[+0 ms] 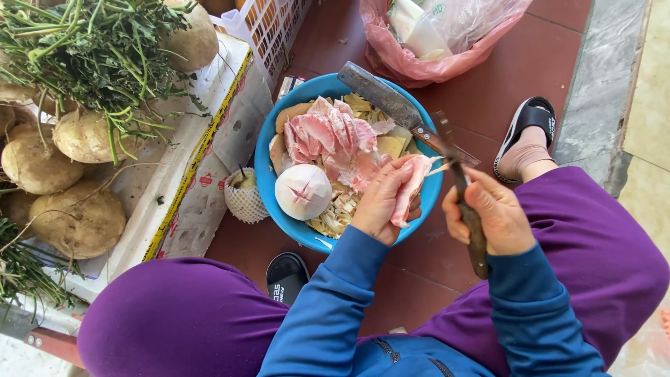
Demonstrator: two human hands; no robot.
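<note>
Red tiled floor (488, 91), w/ a grey stone curb along the right side and a pink plastic bag (433, 42) dumped at the top. A blue basin (269, 157) is set on the floor between the knees, filled w/ pinkish peel pieces (328, 136), pale shavings and one peeled white round fruit (303, 191); a cleaver (388, 101) is laid across the rim. A strip of pink peel (410, 188) is gripped in the left hand (382, 202) over the basin's right edge, fingers curled round it, thumb on top. The right hand (492, 216) is wrapped tight around the dark handle of a small knife (460, 188), its tip brought right up to the strip. On the left, a white foam box (216, 105) is piled w/ brown round tubers (77, 216) and green stems (91, 49); a pear in a foam net (244, 195) is parked just beside the basin. Purple trousers, blue sleeves, black slippers can be seen.
</note>
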